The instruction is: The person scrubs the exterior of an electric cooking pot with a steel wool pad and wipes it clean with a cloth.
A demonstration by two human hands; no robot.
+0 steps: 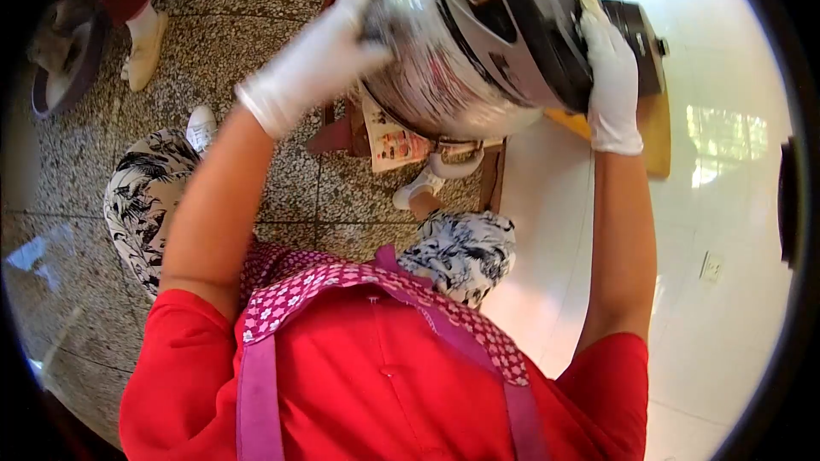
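The red shirt [342, 401] is nearest; beyond it, the silver cooker [453, 77] is tilted before the person. The left hand [320, 60] seems clamped on a dark pad [376, 17] (it is blurred) against the cooker's side; the right hand [612, 77] grips its black end. Probably this is wiping; another stroke requires steady support. Newspaper [395, 141] lies below; the pale wall [547, 196] limits the right side.

A single view here, worn on the head, peering steeply down and forward over the red shirt [359, 376], looming close at the near side! The left hand [320, 68] and right hand [612, 81] sit farther out; speckled floor [282, 175] spreads left, pale wall [709, 213] fills the right.
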